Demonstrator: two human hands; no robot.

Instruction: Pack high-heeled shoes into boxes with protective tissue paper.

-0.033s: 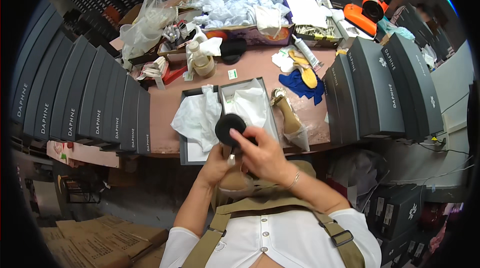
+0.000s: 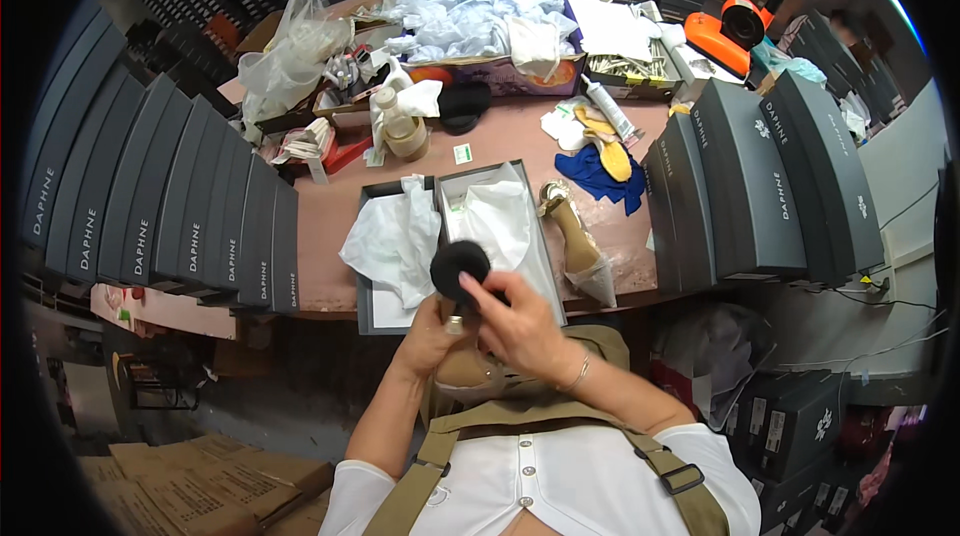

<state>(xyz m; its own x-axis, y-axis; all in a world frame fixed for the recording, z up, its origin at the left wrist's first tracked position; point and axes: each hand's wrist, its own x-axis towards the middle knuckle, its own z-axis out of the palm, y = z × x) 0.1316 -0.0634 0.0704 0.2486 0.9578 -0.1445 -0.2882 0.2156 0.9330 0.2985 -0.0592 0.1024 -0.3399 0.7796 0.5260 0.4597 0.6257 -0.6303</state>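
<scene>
My left hand (image 2: 428,341) is closed round a shoe (image 2: 465,368) with a tan insole, held low in front of my body. A small pale, shiny part shows at that hand's fingers. My right hand (image 2: 525,326) grips a round black pad (image 2: 460,268) above the shoe, its fingertips on the pad's edge. Whether the pad touches the shoe is hidden. Just beyond my hands lies an open grey shoe box (image 2: 548,281) with white tissue paper (image 2: 395,241) in it. A matching tan shoe (image 2: 575,236), its toe wrapped in pale film, rests right of the box.
Dark grey shoe boxes line the left (image 2: 160,186) and right (image 2: 750,176) of the pink table (image 2: 330,236). Farther back stand a bottle in a cup (image 2: 405,131), a blue cloth (image 2: 605,178), a white tube (image 2: 610,108) and a carton of crumpled tissue (image 2: 480,11).
The round black pad in my right hand has shifted slightly down and turned a little. My left hand still holds the shoe at nearly the same place.
</scene>
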